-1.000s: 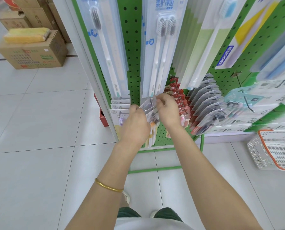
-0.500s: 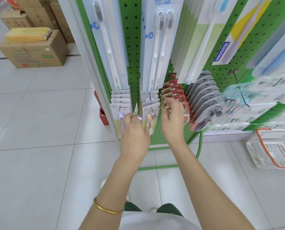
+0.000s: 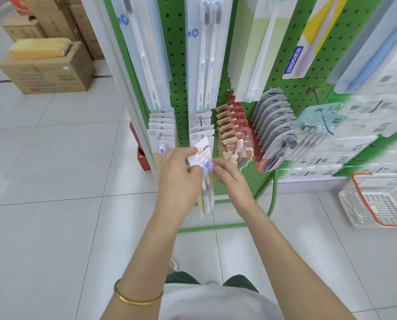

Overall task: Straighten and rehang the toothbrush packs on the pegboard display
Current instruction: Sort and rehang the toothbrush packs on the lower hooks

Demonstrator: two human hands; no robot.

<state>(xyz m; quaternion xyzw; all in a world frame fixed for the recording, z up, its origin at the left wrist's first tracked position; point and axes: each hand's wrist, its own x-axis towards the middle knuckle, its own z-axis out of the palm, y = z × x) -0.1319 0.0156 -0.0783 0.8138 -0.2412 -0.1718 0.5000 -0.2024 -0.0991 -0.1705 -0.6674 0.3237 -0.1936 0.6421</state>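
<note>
I found the loose pack (image 3: pixel 201 155) off its hook and held just in front of the lower middle column of the pegboard (image 3: pixel 176 54), its card tilted rather than square to the board. The left hand (image 3: pixel 181 179) pinched the upper card between thumb and forefinger, the other fingers (image 3: pixel 192 169) curled behind it. The right hand (image 3: pixel 233 181) had its fingertips closed on the pack's right edge beside the purple brush head; how firm that hold was I could not tell. The middle peg (image 3: pixel 201 123) stood directly above, with hung packs (image 3: pixel 202 131) already on it and bare wire showing toward its far end. In my judgement the step in hand was threading the card's hanging hole onto that peg. To do it well, I would level the card first, keep the pinch below the hole so it stays visible, lift the pack to the peg tip, and slide it straight back. The right hand should only steady the lower edge. The red packs (image 3: pixel 235 125) hung just beside on the right, and a sideways swing could knock them askew.
</note>
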